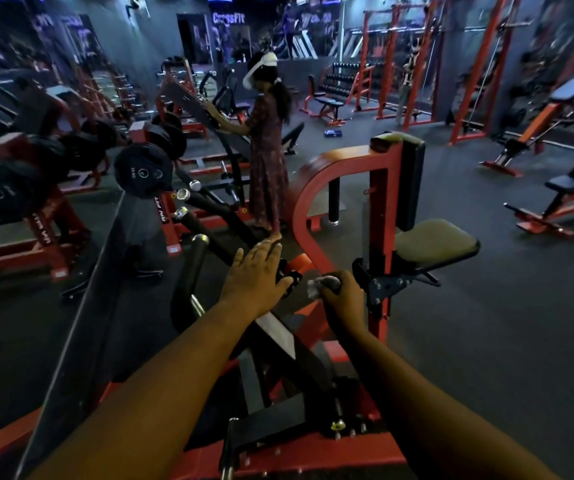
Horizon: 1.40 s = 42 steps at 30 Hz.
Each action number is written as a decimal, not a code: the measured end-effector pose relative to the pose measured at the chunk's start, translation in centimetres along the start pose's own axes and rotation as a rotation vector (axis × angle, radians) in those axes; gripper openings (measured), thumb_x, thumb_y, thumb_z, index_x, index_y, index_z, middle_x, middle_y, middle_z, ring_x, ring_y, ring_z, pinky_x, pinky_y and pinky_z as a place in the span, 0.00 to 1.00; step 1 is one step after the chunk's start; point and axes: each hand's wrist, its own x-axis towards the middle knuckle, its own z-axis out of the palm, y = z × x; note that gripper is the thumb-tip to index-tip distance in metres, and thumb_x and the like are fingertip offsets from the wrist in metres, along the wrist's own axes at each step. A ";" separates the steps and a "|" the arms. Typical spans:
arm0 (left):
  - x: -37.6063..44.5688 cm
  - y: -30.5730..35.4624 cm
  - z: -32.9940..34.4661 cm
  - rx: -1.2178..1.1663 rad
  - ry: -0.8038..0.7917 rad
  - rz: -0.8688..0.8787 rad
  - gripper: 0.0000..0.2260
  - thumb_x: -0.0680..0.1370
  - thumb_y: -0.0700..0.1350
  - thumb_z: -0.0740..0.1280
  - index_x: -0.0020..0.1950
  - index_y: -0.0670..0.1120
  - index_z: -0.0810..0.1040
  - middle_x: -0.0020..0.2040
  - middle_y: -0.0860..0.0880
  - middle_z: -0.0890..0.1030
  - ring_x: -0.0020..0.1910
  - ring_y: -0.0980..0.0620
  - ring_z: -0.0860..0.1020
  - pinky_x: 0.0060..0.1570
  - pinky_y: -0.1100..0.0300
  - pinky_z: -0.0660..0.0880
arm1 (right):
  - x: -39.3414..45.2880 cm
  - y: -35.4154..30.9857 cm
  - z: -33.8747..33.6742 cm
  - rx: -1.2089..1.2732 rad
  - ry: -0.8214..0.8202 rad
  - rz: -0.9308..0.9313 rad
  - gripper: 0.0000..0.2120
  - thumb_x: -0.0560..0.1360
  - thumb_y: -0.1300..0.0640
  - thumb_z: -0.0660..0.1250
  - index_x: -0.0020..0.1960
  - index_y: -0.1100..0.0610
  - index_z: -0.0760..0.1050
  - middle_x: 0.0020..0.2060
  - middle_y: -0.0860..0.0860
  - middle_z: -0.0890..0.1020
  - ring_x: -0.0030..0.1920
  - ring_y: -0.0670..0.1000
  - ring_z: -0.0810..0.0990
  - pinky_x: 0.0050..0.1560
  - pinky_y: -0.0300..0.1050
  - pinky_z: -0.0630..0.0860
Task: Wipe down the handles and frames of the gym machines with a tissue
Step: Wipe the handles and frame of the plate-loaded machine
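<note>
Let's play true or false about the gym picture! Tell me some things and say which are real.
1. The right hand grips a tissue. True.
2. The left hand is a closed fist. False: its fingers are straight, resting flat on the machine's black bar.
3. The machine's frame is red. True.
4. The seat pad has a water bottle on it. False: nothing sits on it.

"CrossFit" on back wall sign (228,18), seemingly "RN FIT" on red machine frame (166,211)
</note>
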 end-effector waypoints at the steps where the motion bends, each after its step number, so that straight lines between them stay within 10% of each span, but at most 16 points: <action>1: 1.2 0.9 0.3 -0.001 -0.011 0.001 0.36 0.83 0.64 0.56 0.84 0.48 0.47 0.85 0.47 0.48 0.83 0.49 0.47 0.81 0.43 0.44 | 1.1 0.2 -0.7 0.039 -0.028 -0.005 0.05 0.76 0.67 0.67 0.46 0.58 0.78 0.39 0.51 0.84 0.39 0.46 0.83 0.38 0.39 0.77; 8: 9.1 5.9 3.2 0.038 -0.067 -0.010 0.37 0.82 0.65 0.57 0.84 0.48 0.48 0.84 0.46 0.50 0.83 0.47 0.49 0.80 0.42 0.46 | 10.2 3.5 -4.6 0.142 -0.010 0.066 0.06 0.82 0.65 0.62 0.52 0.63 0.77 0.39 0.51 0.81 0.36 0.38 0.80 0.37 0.29 0.73; 13: 14.0 6.8 4.2 0.045 -0.085 -0.006 0.37 0.83 0.64 0.56 0.84 0.47 0.48 0.85 0.46 0.49 0.83 0.48 0.48 0.80 0.42 0.46 | 17.4 9.9 -4.0 0.130 -0.101 0.182 0.07 0.74 0.51 0.66 0.51 0.49 0.73 0.45 0.55 0.83 0.46 0.58 0.85 0.48 0.64 0.83; 17: 18.8 5.9 4.4 0.024 -0.060 0.011 0.36 0.83 0.63 0.57 0.84 0.48 0.48 0.84 0.46 0.50 0.83 0.47 0.49 0.81 0.42 0.46 | 23.6 16.5 -2.7 -0.019 -0.171 0.170 0.15 0.70 0.42 0.68 0.44 0.54 0.78 0.36 0.57 0.84 0.39 0.60 0.86 0.41 0.69 0.81; 23: 26.0 3.7 3.5 -0.037 0.029 0.042 0.35 0.83 0.63 0.56 0.85 0.48 0.47 0.85 0.47 0.45 0.83 0.48 0.45 0.81 0.44 0.44 | 24.2 8.3 -2.5 0.014 -0.126 0.210 0.13 0.81 0.55 0.64 0.41 0.56 0.81 0.36 0.53 0.86 0.40 0.52 0.86 0.47 0.56 0.84; 27: 31.8 1.8 2.4 -0.100 0.103 0.055 0.33 0.85 0.61 0.52 0.84 0.49 0.44 0.84 0.48 0.42 0.83 0.49 0.42 0.81 0.45 0.43 | 28.1 6.5 -0.9 0.067 -0.060 0.203 0.13 0.85 0.54 0.63 0.47 0.58 0.80 0.34 0.48 0.83 0.27 0.37 0.79 0.30 0.34 0.75; 32: 38.5 1.7 1.5 -0.132 0.099 0.129 0.33 0.85 0.63 0.50 0.84 0.49 0.46 0.85 0.48 0.46 0.83 0.50 0.46 0.81 0.44 0.46 | 36.1 7.7 0.2 -0.018 0.050 0.057 0.19 0.79 0.38 0.62 0.46 0.52 0.81 0.40 0.50 0.86 0.43 0.52 0.86 0.49 0.61 0.82; 38: 41.3 2.3 3.3 -0.426 0.253 0.216 0.37 0.79 0.68 0.52 0.82 0.48 0.61 0.83 0.47 0.59 0.82 0.49 0.55 0.79 0.46 0.49 | 41.3 5.4 2.7 0.006 0.057 -0.050 0.10 0.80 0.60 0.58 0.57 0.57 0.76 0.46 0.54 0.83 0.46 0.54 0.81 0.47 0.51 0.77; 42: 41.6 1.6 3.9 -0.458 0.312 0.262 0.34 0.80 0.65 0.55 0.82 0.48 0.62 0.82 0.47 0.60 0.81 0.52 0.55 0.80 0.43 0.51 | 40.5 7.8 5.0 0.163 -0.001 -0.089 0.15 0.85 0.59 0.56 0.64 0.65 0.75 0.57 0.59 0.82 0.60 0.58 0.80 0.62 0.58 0.77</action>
